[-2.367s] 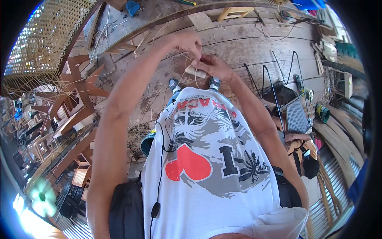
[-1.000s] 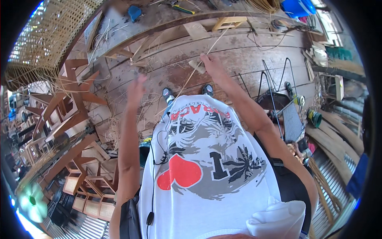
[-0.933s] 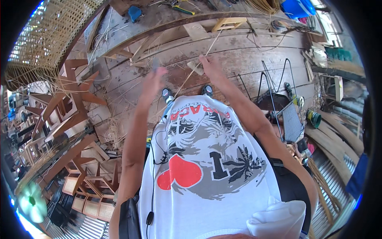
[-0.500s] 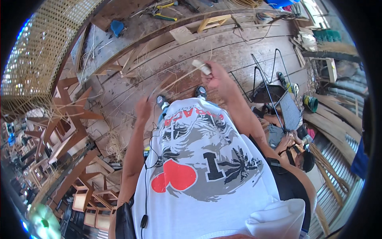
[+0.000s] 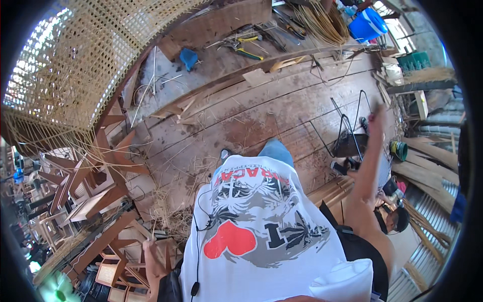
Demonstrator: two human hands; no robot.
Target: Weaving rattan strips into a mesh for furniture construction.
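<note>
My right hand [image 5: 376,123] is stretched out far to the right, blurred, above a black metal-framed chair [image 5: 349,143]. Its fingers are curled round something smeared by motion, too unclear to name. Low on the left, my left hand [image 5: 149,246] is closed beside brown wooden chair parts [image 5: 108,236]. What it grips, if anything, is too small to tell. At the upper left a woven cane panel [image 5: 126,43] fills the view, and loose cane strands [image 5: 65,136] hang from its lower edge.
A low bench [image 5: 206,83] bears pliers [image 5: 249,53], a blue plastic piece [image 5: 188,59] and a cane coil [image 5: 324,25]. Beyond stands a blue bucket [image 5: 368,25]. Cane scraps [image 5: 166,211] litter the plank floor. Another person [image 5: 401,220] in a dark cap is low at the right.
My hands have swung apart, the right far to the right, the left down and left. The pale strip between them and the pale piece in my right hand no longer show clearly. The view has shifted.
</note>
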